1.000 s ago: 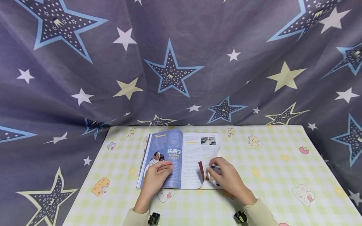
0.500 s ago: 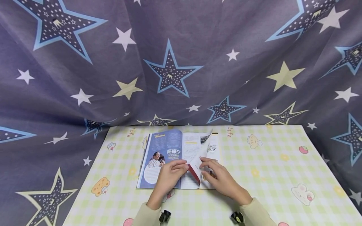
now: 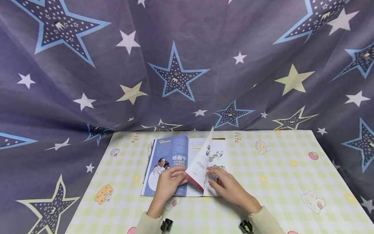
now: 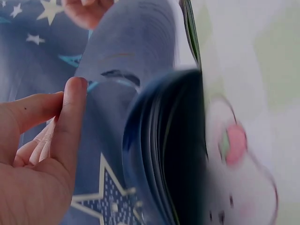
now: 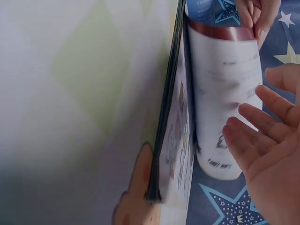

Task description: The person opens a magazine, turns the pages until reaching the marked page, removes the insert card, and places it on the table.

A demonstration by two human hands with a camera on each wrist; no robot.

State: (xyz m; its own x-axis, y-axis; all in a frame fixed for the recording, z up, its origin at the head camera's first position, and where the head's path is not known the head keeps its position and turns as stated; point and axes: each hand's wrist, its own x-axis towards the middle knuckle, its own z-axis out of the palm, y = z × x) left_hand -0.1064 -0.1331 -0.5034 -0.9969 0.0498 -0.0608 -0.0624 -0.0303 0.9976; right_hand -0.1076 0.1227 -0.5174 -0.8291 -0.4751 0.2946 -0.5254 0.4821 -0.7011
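Observation:
An open magazine (image 3: 175, 146) lies on the table, its left page blue with a person's photo. One white page (image 3: 200, 167) with a dark red strip along its lower edge stands lifted and curved over the right side. My left hand (image 3: 169, 183) pinches that page's near corner between thumb and fingers; in the left wrist view the thumb (image 4: 74, 96) presses at the page edge. My right hand (image 3: 230, 187) is just right of the lifted page, over the illustrated page (image 3: 217, 159) underneath. In the right wrist view its fingers (image 5: 262, 124) are spread and loosely bent, holding nothing.
The table (image 3: 280, 175) wears a green-and-white checked cloth with cartoon prints. A dark curtain (image 3: 204, 26) with star patterns hangs behind and at both sides. Black wrist devices (image 3: 166, 225) sit at the pale sleeves (image 3: 149, 224).
The page has swung leftward from the right side and now rises higher. My left hand moved right to its corner, then drew slightly left with it. My right hand let go of the page.

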